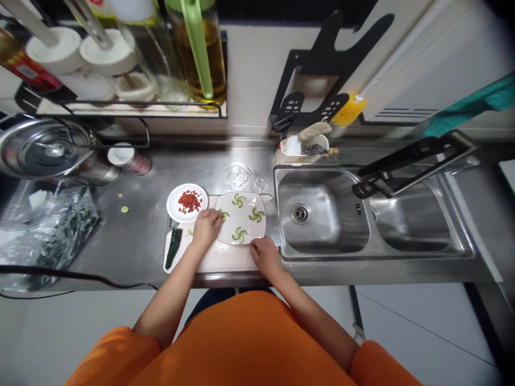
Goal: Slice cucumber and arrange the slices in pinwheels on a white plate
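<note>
A white squarish plate (245,221) lies over a white cutting board (229,260), carrying pinwheels of thin cucumber slices (238,234). My left hand (207,228) is at the plate's left edge, its fingertips pinched on the leftmost cucumber slices (225,216). At the lower right rim, my right hand (267,257) has its fingers closed against the plate. A piece of dark green cucumber (174,247) rests on the board's left end. Behind it stands a small white dish (174,202) of chopped red pieces (190,201). A grey, flat, shiny sheet (275,224) shows from under the plate; its kind is unclear.
On the right is a double steel sink (322,214) with a black faucet (402,166). To the left lie a plastic bag (52,236) of greens, a lidded steel pot (52,150) and a small jar (129,158). A rack (140,110) of bottles overhangs the counter.
</note>
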`<state>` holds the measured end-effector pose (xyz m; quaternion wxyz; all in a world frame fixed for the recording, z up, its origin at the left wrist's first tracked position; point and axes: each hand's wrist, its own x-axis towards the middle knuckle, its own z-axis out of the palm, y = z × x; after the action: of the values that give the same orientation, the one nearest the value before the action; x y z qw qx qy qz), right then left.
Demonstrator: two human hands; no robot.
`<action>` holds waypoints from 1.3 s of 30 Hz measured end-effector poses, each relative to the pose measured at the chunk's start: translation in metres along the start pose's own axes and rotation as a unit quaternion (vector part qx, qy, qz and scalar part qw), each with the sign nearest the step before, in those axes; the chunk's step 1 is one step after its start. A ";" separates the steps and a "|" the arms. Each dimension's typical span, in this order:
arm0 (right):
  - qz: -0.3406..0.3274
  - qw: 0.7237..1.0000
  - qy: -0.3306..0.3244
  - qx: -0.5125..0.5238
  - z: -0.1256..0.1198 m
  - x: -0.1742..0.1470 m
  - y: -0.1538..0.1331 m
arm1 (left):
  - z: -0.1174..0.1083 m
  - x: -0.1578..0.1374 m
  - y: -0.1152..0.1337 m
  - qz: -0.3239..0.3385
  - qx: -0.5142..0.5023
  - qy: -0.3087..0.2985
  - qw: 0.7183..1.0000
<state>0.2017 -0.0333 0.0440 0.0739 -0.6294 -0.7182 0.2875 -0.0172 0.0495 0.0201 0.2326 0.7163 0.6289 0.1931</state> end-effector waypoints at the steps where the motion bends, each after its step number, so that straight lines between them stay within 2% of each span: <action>1: -0.001 1.000 0.000 -0.001 0.000 0.000 0.000 | 0.001 0.000 -0.001 0.000 -0.002 0.004 1.000; 12: -0.016 1.000 0.013 0.004 0.001 0.001 0.001 | 0.003 -0.002 -0.004 0.003 -0.027 0.041 0.999; 21: -0.018 1.000 0.020 0.013 0.002 0.000 0.001 | 0.001 0.000 -0.001 -0.001 -0.017 0.031 0.999; 32: -0.017 0.999 0.024 0.012 0.002 -0.001 0.001 | -0.002 0.002 0.002 0.010 -0.021 0.061 0.998; 35: -0.020 0.999 0.029 0.014 0.002 -0.001 0.002 | -0.011 0.000 -0.006 -0.018 -0.015 0.105 0.994; 39: -0.024 0.999 0.032 0.015 0.003 0.000 0.001 | -0.025 -0.004 -0.028 -0.124 0.038 0.169 0.977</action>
<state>0.2012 -0.0344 0.0415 0.1129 -0.6201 -0.7258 0.2757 -0.0547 0.0510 0.0247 0.1176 0.5982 0.7497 0.2575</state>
